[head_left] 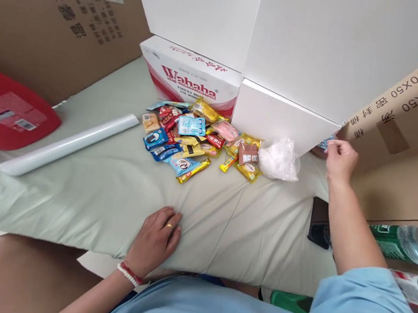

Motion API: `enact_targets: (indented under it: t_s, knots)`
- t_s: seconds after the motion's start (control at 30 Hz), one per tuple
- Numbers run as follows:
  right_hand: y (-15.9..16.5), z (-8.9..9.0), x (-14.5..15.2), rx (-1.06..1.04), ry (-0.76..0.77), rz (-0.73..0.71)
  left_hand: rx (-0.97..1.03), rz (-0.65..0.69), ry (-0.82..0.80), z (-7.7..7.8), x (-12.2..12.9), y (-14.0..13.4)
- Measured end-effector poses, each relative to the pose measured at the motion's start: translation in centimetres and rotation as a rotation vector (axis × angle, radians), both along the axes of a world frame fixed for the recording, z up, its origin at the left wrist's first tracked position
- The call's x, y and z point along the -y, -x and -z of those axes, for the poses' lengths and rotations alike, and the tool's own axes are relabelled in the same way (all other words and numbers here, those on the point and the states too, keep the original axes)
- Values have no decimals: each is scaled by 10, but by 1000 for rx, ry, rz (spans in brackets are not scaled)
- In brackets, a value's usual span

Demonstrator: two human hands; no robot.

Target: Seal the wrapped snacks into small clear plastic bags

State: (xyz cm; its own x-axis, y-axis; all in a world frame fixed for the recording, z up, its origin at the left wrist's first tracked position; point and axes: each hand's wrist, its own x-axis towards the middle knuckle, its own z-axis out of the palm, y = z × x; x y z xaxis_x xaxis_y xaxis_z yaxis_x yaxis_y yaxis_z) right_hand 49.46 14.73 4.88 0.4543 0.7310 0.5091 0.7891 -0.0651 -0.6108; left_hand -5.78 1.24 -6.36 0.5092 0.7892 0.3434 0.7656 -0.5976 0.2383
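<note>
My right hand (341, 160) is at the right, beside the brown carton, with thumb and fingers pinched on a small blue snack packet (326, 142). Most of that packet is hidden behind the white board and my fingers. My left hand (156, 235) rests palm down on the pale green cloth (246, 225) near the front edge, fingers slightly bent, holding nothing. Beyond it lies a pile of wrapped snacks (190, 146) in blue, yellow, red and pink wrappers. To the pile's right sits a crumpled clear plastic bag (279, 159) with something white inside.
A Wahaba carton (193, 78) and white boards (289, 116) stand behind the snacks. At left lie a white roll (73, 144) and a red container (7, 113). A phone (320, 223), plastic bottles (411, 244) and a brown carton (412, 134) are at right.
</note>
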Motion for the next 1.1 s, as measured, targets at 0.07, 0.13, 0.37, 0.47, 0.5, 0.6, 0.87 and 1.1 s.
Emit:
enact_targets:
  t_s: [0.07,0.13,0.37,0.47,0.5,0.6,0.87,1.1]
  knots:
    - [32,-1,14,-14,145,-150,14,-8,23,1,1,0]
    - [57,0,24,44,368,-273,33,-13,46,3,2,-1]
    - [88,-13,60,10,154,-32,217,-9,88,9,1,3]
    - [128,-15,88,-348,-115,-88,464,-60,135,4,6,2]
    - [150,-12,99,-464,-127,-151,563,-77,183,1,9,-1]
    - [232,8,130,-622,97,-414,894,-75,483,-14,16,-17]
    - [351,53,172,-1121,239,-666,1286,11,1184,-31,16,-11]
    - [342,54,182,-1057,150,-501,1327,-106,1062,-24,9,10]
